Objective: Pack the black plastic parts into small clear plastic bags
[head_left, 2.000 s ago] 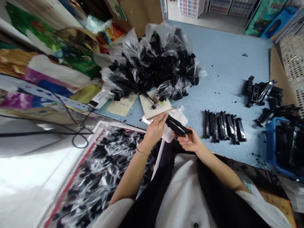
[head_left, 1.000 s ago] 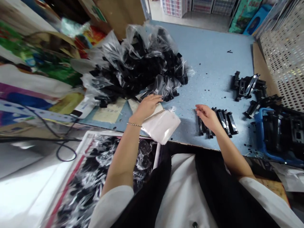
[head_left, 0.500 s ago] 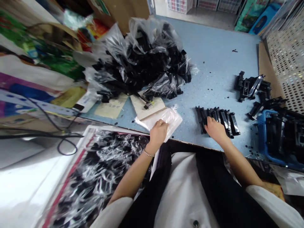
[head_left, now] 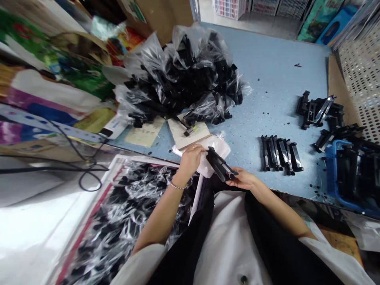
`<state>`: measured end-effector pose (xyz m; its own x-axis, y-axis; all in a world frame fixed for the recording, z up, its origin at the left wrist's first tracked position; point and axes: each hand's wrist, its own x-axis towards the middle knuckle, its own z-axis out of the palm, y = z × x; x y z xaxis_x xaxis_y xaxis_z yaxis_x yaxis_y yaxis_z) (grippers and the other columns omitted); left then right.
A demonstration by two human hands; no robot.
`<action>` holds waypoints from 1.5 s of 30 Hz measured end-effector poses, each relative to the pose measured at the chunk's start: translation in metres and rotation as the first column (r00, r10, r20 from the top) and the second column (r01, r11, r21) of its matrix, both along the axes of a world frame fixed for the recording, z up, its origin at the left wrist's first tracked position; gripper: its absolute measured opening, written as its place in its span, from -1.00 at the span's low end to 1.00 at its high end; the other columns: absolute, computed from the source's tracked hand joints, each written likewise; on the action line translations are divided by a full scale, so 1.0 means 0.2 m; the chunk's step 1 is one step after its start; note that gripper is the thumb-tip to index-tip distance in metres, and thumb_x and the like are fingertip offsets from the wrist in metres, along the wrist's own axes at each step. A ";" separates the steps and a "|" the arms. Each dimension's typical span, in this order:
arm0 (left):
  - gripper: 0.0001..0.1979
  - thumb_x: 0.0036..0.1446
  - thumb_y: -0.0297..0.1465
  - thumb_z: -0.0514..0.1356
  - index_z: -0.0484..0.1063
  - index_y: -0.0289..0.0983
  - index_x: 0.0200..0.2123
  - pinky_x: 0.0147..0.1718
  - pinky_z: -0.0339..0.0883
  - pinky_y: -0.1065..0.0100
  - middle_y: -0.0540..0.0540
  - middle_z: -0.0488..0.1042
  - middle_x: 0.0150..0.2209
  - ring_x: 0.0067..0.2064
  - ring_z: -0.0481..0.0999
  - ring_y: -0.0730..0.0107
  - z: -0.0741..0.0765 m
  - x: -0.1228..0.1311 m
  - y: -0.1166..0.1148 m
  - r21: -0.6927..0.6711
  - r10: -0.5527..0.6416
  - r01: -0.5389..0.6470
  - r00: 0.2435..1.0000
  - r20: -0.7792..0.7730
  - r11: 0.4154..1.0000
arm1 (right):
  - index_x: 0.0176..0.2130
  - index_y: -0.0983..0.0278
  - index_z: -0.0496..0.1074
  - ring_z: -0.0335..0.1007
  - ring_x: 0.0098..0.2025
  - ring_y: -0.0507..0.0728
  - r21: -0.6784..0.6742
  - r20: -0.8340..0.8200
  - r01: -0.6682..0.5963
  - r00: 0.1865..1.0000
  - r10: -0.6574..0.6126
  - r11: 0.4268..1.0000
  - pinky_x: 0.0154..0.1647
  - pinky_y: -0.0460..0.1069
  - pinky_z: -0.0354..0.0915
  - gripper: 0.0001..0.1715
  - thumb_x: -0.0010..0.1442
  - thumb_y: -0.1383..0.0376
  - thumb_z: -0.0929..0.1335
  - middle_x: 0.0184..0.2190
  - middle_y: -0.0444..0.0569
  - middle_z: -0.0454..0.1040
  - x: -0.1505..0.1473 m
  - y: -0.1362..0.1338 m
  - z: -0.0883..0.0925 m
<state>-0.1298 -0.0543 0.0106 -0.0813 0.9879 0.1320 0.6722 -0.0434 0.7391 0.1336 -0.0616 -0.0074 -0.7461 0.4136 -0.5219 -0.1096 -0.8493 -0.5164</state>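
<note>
Several long black plastic parts are held in my right hand, whose fingers close on their lower end near the table's front edge. My left hand is pinched on the clear plastic bags, beside the upper end of the parts. The stack of bags lies partly under the parts and against a cardboard pad. To the right, a row of black parts lies side by side on the blue table.
Filled bags of black parts are heaped at the back left. Loose black parts and a blue basket stand at the right. Below the table's left edge is a large container of bagged parts.
My right hand has moved left from the row, carrying several black parts to the bags by my left hand. The row is shorter. The view has shifted slightly.
</note>
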 end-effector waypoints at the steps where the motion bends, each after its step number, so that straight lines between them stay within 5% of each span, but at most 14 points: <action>1: -0.73 0.20 -0.44 0.07 0.57 -0.28 -0.18 0.16 0.40 0.08 -0.21 0.60 -0.04 0.06 0.56 0.14 0.00 -0.01 -0.01 0.021 -0.030 0.031 0.998 -0.063 0.999 | -0.24 0.25 0.39 0.45 -0.45 0.00 -0.013 0.016 0.020 1.000 -0.019 1.000 -0.42 -0.13 0.42 -0.60 0.03 0.19 0.58 -0.45 -0.16 0.47 0.00 -0.01 -0.01; 7: -0.50 0.31 -0.53 -0.02 0.35 -0.30 0.27 0.32 0.30 0.05 -0.27 0.39 0.27 0.31 0.39 0.14 0.12 0.07 -0.12 0.117 -0.124 0.155 0.963 -0.237 0.981 | -0.17 0.28 0.46 0.31 -0.41 -0.01 -0.019 -0.120 -0.019 0.993 0.016 1.000 -0.47 -0.12 0.32 -0.62 0.10 0.12 0.51 -0.27 -0.02 0.52 -0.04 0.02 0.04; 13: -0.34 0.33 -0.61 -0.05 0.07 -0.15 0.44 0.26 0.40 0.18 -0.22 0.38 0.28 0.28 0.42 0.26 0.25 0.32 -0.27 0.213 -0.443 0.492 0.864 -0.242 0.844 | -0.31 0.23 0.42 0.25 -0.45 0.01 0.321 0.007 0.162 0.985 -0.174 0.933 -0.43 -0.08 0.31 -0.61 0.09 0.00 0.50 -0.45 -0.15 0.37 -0.07 0.08 0.08; 15: -0.33 0.31 -0.58 0.00 0.03 -0.19 0.45 0.24 0.41 0.11 -0.27 0.34 0.30 0.30 0.40 0.17 0.25 0.37 -0.26 0.203 -0.474 0.527 0.841 -0.260 0.825 | -0.26 0.23 0.45 0.29 -0.40 0.04 0.559 0.124 0.152 0.957 -0.264 0.815 -0.33 -0.03 0.36 -0.69 0.16 0.06 0.47 -0.42 -0.14 0.38 -0.06 0.11 0.12; 17: -0.40 0.31 -0.52 0.07 0.15 -0.27 0.40 0.19 0.44 0.05 -0.33 0.37 0.26 0.25 0.44 0.09 0.26 0.38 -0.19 0.209 -0.467 0.538 0.829 -0.309 0.817 | -0.14 0.24 0.49 0.36 -0.30 0.09 0.790 0.221 0.060 0.901 -0.374 0.611 -0.19 0.03 0.41 -0.73 0.23 0.13 0.43 -0.32 -0.08 0.43 -0.04 0.14 0.17; 19: -0.55 0.32 -0.49 0.10 0.32 -0.29 0.26 0.13 0.46 0.05 -0.32 0.46 0.16 0.13 0.52 0.09 0.27 0.36 -0.08 0.226 -0.432 0.526 0.827 -0.361 0.820 | 0.05 0.21 0.47 0.42 -0.16 0.13 0.875 0.211 0.023 0.882 -0.422 0.484 -0.06 0.09 0.43 -0.60 0.24 0.16 0.41 -0.15 0.00 0.47 -0.03 0.18 0.23; 22: -0.69 0.34 -0.47 0.09 0.45 -0.27 0.10 0.14 0.41 0.08 -0.25 0.51 0.09 0.10 0.52 0.13 0.34 0.23 0.16 0.234 -0.339 0.446 0.858 -0.386 0.864 | 0.24 0.14 0.36 0.46 -0.01 0.15 0.857 0.094 0.114 0.924 -0.371 0.503 0.05 0.12 0.43 -0.39 0.24 0.13 0.42 0.08 0.06 0.44 -0.03 0.23 0.29; 27: -0.64 0.28 -0.42 0.14 0.43 -0.27 0.13 0.25 0.26 0.03 -0.21 0.45 0.19 0.23 0.39 0.12 0.40 -0.09 0.59 0.142 -0.263 0.325 0.903 -0.339 0.935 | 0.06 0.18 0.48 0.52 -0.11 0.10 0.781 0.103 0.130 0.938 -0.332 0.611 0.02 0.11 0.45 -0.57 0.22 0.14 0.41 -0.02 0.01 0.51 0.01 0.20 0.25; 30: -0.64 0.23 -0.49 0.12 0.49 -0.24 0.07 0.31 0.09 -0.14 -0.18 0.45 0.23 0.33 0.25 0.00 0.35 -0.18 0.72 0.022 -0.246 0.281 0.872 -0.423 0.960 | 0.02 0.22 0.49 0.54 -0.19 0.08 0.758 0.183 0.068 0.933 -0.311 0.649 -0.06 0.09 0.48 -0.62 0.23 0.17 0.37 -0.13 -0.01 0.54 0.07 0.16 0.19; 32: -0.64 0.22 -0.52 0.11 0.52 -0.21 0.04 0.33 -0.01 -0.23 -0.14 0.40 0.29 0.39 0.13 -0.08 0.32 -0.16 0.70 0.022 -0.180 0.218 0.854 -0.488 0.976 | 0.02 0.23 0.48 0.54 -0.22 0.08 0.796 0.255 -0.008 0.911 -0.323 0.605 -0.12 0.08 0.48 -0.62 0.24 0.18 0.34 -0.14 0.01 0.53 0.15 0.15 0.19; 34: -0.61 0.24 -0.52 0.09 0.50 -0.19 0.08 0.33 -0.05 -0.25 -0.11 0.28 0.37 0.44 0.04 -0.11 0.32 -0.09 0.60 0.078 -0.112 0.180 0.840 -0.531 0.981 | 0.04 0.24 0.47 0.52 -0.20 0.10 0.859 0.369 -0.146 0.840 -0.397 0.490 -0.14 0.07 0.46 -0.63 0.28 0.19 0.31 -0.09 0.05 0.52 0.27 0.16 0.23; 36: -0.62 0.27 -0.48 0.09 0.48 -0.20 0.11 0.32 0.01 -0.20 -0.13 0.25 0.38 0.42 0.08 -0.11 0.32 0.01 0.43 0.103 -0.092 0.181 0.820 -0.565 0.978 | 0.06 0.24 0.45 0.50 -0.11 0.17 0.841 0.541 -0.394 0.627 -0.561 0.371 -0.14 0.08 0.43 -0.65 0.34 0.21 0.28 -0.01 0.13 0.48 0.39 0.17 0.31; 40: -0.72 0.32 -0.30 0.12 0.56 -0.32 -0.10 -0.02 0.42 0.04 -0.33 0.51 0.02 0.06 0.47 -0.06 0.26 0.19 0.04 -0.079 -0.184 0.172 0.766 -0.616 0.982 | 0.02 0.33 0.41 0.44 0.04 0.39 0.402 0.744 -0.809 0.014 -0.668 0.430 -0.19 0.10 0.35 -0.69 0.35 0.21 0.33 0.00 0.31 0.44 0.56 0.18 0.40; 45: -0.83 0.24 -0.44 0.14 0.51 -0.27 -0.37 -0.22 0.41 0.23 -0.23 0.53 -0.21 -0.15 0.52 0.14 0.08 0.22 -0.13 -0.133 -0.069 0.012 0.901 -0.427 0.991 | -0.07 0.35 0.40 0.51 -0.24 0.28 0.318 0.807 -0.847 0.005 -0.591 0.427 -0.33 0.05 0.26 -0.79 0.37 0.26 0.30 -0.11 0.28 0.50 0.58 0.19 0.34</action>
